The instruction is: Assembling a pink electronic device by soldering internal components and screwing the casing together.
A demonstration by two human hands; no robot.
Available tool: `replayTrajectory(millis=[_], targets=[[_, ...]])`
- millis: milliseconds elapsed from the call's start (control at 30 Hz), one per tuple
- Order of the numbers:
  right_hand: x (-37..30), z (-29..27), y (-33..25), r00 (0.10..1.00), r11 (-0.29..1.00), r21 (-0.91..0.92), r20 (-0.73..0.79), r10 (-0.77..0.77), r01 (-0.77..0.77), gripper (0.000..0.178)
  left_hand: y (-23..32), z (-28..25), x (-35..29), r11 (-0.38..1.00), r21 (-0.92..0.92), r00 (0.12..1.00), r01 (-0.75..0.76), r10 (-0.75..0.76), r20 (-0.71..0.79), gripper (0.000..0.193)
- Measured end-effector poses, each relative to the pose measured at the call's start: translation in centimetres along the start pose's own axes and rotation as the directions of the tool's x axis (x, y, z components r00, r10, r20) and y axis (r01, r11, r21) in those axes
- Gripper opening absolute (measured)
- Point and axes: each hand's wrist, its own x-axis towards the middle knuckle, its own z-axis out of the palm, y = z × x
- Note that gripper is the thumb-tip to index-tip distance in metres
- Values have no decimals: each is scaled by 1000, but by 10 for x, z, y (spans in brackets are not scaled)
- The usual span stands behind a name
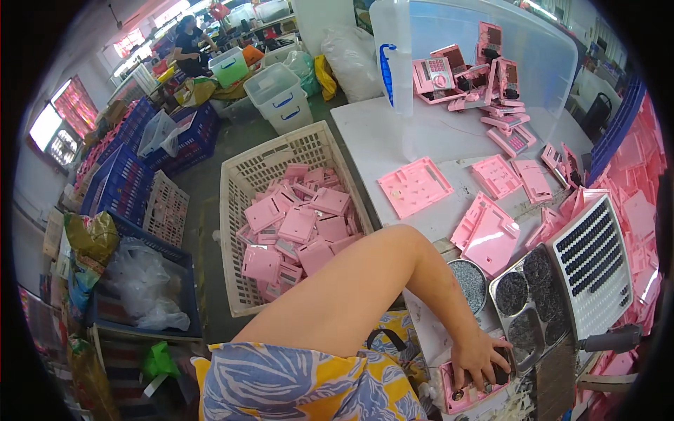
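My left hand (481, 359) reaches down at the lower right, its fingers spread over a pink plastic casing (458, 401) on the table. The fingertips rest on the casing and a dark part (501, 372) in it; the hand covers much of both. My right hand is not in view. Beside my left hand stands a metal tray (535, 351) whose compartments hold dark small pieces, perhaps screws. A round tin (469, 286) of grey bits sits by my forearm. A dark cylindrical tool (612, 340) lies at the right.
A cream crate (228, 210) of pink casings stands left of the table (358, 130). Loose casings (415, 186) lie on top. Pink telephone-like units (435, 77) pile in a clear bin (540, 42). A white rack (593, 266) with black pieces leans at the right. One person (188, 45) is far back.
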Motion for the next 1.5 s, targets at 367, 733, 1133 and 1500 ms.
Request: replayTrajectory(millis=[367, 733, 1133, 1500], targets=[[-48, -42, -56, 994, 991, 80, -51, -101, 105, 34, 0, -12, 6, 998, -62, 999, 6, -3, 44, 72], [-49, -31, -48, 993, 987, 137, -94, -76, 88, 37, 3, -11, 0, 995, -85, 996, 49, -42, 85, 72], [-54, -21, -33, 996, 995, 95, 93, -12, 3, 55, 6, -21, -7, 975, -211, 993, 73, -52, 105, 77], [-66, -4, -35, 905, 967, -167, -350, -242, 194, 57, -3, -69, 9, 952, -271, 971, 139, -77, 227, 78]])
